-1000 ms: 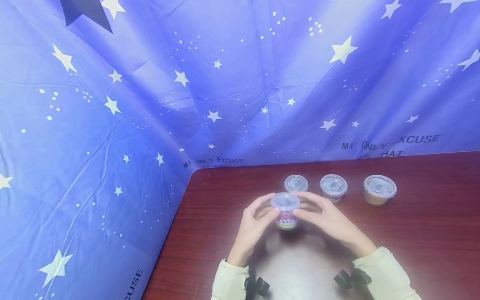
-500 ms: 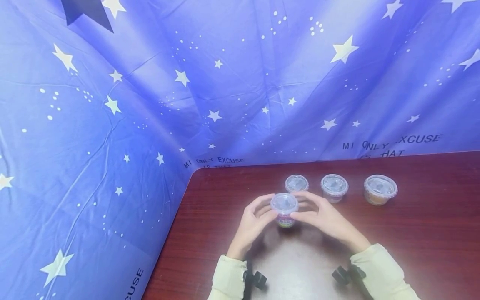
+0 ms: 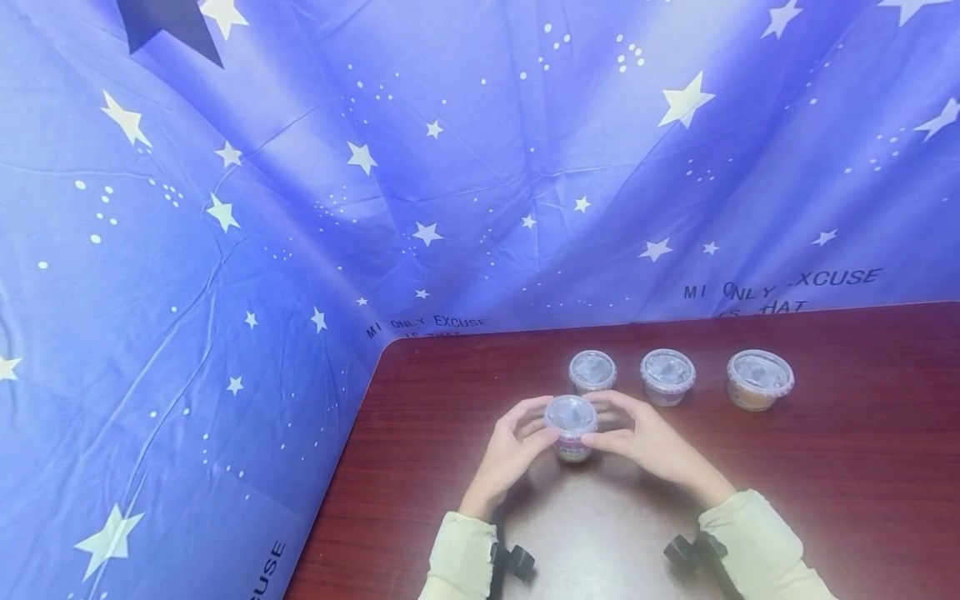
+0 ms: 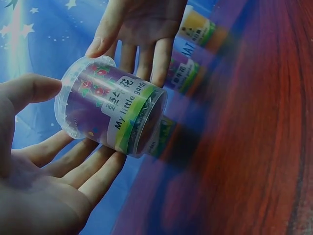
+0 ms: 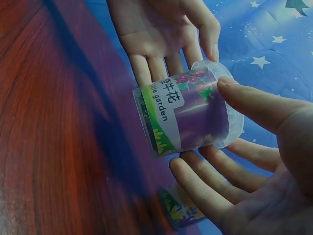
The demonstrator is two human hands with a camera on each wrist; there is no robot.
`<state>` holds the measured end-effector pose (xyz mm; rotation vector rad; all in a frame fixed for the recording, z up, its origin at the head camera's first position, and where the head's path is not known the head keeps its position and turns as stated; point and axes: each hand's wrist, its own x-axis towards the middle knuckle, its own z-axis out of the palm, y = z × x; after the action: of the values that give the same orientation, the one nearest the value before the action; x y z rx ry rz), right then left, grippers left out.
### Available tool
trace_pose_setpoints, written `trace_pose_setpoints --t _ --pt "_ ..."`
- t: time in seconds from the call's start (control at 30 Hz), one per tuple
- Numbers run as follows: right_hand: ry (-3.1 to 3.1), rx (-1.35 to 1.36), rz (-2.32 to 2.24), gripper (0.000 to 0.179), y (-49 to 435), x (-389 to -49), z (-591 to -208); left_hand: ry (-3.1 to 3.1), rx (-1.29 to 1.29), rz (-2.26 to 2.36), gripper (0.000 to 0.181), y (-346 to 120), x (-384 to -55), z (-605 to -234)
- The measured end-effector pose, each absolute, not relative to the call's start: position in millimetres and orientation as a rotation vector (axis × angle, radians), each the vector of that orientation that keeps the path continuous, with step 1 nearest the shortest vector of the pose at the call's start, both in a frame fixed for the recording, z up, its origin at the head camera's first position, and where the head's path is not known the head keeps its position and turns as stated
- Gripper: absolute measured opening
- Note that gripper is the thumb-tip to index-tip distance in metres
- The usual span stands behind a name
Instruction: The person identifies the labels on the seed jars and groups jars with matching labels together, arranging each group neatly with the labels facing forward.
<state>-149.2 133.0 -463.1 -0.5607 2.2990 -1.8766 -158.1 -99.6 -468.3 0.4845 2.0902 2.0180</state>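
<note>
The left hand (image 3: 510, 454) and right hand (image 3: 652, 442) grip a plastic cup (image 3: 572, 429) between thumbs and fingers, in front of three lidded cups (image 3: 667, 375) on the red-brown table (image 3: 870, 442). Clear-lidded, purple-labelled, it reads "My little garden" beside Chinese characters; dark material shows at its base (image 4: 145, 117). Behind, blue cloth (image 3: 487, 167) says "ONLY EXCUSE".

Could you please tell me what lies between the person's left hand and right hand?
A lidded, purple-labelled cup: the left hand and right hand hold it from either side, as the head view and both wrist views show.
</note>
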Motion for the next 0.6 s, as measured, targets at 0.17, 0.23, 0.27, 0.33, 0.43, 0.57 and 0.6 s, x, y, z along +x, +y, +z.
trace_pose_setpoints --t 0.17,0.23,0.27,0.33,0.43,0.57,0.6 --pt "2.310 -0.553 -1.868 0.057 132 -150 -467 2.104 0.469 1.988 0.046 -99 -160 -471" --pt "2.317 -0.549 -1.874 0.057 131 -150 -468 2.103 0.477 1.988 0.045 -99 -161 -473" --pt "2.322 -0.556 -1.875 0.057 131 -150 -468 2.104 0.480 1.987 0.045 -98 -161 -473" --pt "2.338 -0.566 -1.876 0.058 131 -150 -469 2.107 0.484 1.987 0.044 -98 -162 -475" --pt "2.353 -0.586 -1.876 0.058 131 -149 -469 2.108 0.479 1.986 0.044 -97 -164 -477" --pt "2.363 -0.593 -1.877 0.058 132 -149 -471 2.102 0.460 1.989 0.045 -95 -166 -481" --pt "2.366 -0.593 -1.878 0.058 132 -150 -472 2.100 0.456 1.990 0.045 -94 -166 -482"
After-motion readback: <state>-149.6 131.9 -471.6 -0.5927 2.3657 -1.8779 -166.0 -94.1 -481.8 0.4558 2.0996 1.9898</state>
